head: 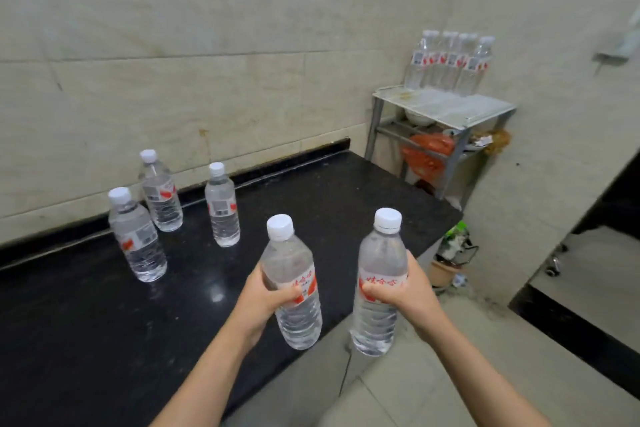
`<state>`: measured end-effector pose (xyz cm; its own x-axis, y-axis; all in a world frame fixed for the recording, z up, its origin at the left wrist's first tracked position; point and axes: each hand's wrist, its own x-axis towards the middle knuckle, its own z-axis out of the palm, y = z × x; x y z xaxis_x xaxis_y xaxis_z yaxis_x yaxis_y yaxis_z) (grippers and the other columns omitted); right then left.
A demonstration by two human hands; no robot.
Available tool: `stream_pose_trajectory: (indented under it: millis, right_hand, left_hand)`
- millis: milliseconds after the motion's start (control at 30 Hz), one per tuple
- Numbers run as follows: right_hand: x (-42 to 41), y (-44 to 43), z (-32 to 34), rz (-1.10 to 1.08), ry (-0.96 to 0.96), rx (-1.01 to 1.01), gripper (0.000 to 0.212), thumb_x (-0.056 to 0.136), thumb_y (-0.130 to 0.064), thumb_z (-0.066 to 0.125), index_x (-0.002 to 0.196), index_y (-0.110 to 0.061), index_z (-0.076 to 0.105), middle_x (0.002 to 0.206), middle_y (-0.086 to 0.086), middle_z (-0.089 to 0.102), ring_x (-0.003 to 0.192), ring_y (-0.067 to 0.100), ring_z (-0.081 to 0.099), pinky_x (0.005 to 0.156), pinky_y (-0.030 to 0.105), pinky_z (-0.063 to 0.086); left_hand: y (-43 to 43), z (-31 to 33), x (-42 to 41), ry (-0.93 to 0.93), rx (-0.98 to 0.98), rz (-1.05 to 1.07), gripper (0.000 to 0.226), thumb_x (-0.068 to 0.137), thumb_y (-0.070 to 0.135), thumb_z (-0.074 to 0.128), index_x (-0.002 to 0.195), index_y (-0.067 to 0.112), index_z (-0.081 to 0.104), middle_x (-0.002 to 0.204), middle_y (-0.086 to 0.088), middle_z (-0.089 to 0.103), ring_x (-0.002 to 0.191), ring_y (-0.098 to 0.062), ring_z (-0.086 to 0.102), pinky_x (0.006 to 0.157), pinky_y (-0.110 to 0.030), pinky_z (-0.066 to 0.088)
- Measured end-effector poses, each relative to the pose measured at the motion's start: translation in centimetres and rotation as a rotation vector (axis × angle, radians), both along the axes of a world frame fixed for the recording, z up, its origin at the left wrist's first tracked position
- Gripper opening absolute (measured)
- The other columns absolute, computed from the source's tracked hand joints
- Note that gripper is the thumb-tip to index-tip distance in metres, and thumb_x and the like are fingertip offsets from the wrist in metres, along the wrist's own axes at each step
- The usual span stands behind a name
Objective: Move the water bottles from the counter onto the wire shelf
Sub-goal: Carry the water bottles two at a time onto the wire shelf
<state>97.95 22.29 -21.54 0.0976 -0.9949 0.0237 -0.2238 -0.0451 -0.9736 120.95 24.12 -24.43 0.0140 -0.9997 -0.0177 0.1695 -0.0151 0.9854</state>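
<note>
My left hand [261, 303] grips a clear water bottle [292, 263] with a white cap and red label, held upright above the black counter's [86, 322] right edge. My right hand [410, 295] grips a second such bottle [381, 260], upright over the floor beyond the counter. Three more bottles stand on the counter near the wall: one at the left [136, 236], one behind it [160, 192] and one to the right [221, 206]. Several bottles [450, 61] stand in a row at the back of the metal shelf's top [446, 106] in the far corner.
Tiled walls close in behind the counter and the shelf. Lower in the shelf sit a white bowl [419, 118] and an orange plastic bag [427, 152]. A pot with a plant [450, 256] stands on the tiled floor [433, 385] between counter and shelf.
</note>
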Motion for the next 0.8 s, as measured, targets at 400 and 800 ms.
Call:
stream_pose_trajectory:
  millis: [400, 800]
  right_hand:
    - [-17.4, -0.5, 2.3, -0.181, -0.050, -0.036, 0.065, 0.033, -0.028, 0.073, 0.095, -0.017, 0.055, 0.081, -0.003, 0.065, 0.066, -0.004, 0.062, 0.061, 0.013, 0.051]
    - [-31.6, -15.2, 4.4, -0.257, 0.009, -0.009, 0.065, 0.041, -0.029, 0.075, 0.101, -0.011, 0.057, 0.075, -0.008, 0.070, 0.070, 0.003, 0.064, 0.063, 0.016, 0.050]
  left_hand:
    - [-7.5, 1.6, -16.4, 0.073, -0.038, -0.306, 0.075, 0.038, 0.020, 0.077, 0.109, 0.012, 0.055, 0.089, -0.002, 0.071, 0.081, -0.015, 0.068, 0.069, -0.025, 0.057]
    - [-25.7, 2.4, -30.8, 0.213, -0.034, -0.521, 0.087, 0.027, 0.020, 0.088, 0.107, 0.008, 0.055, 0.085, -0.004, 0.074, 0.078, -0.016, 0.070, 0.066, -0.026, 0.058]
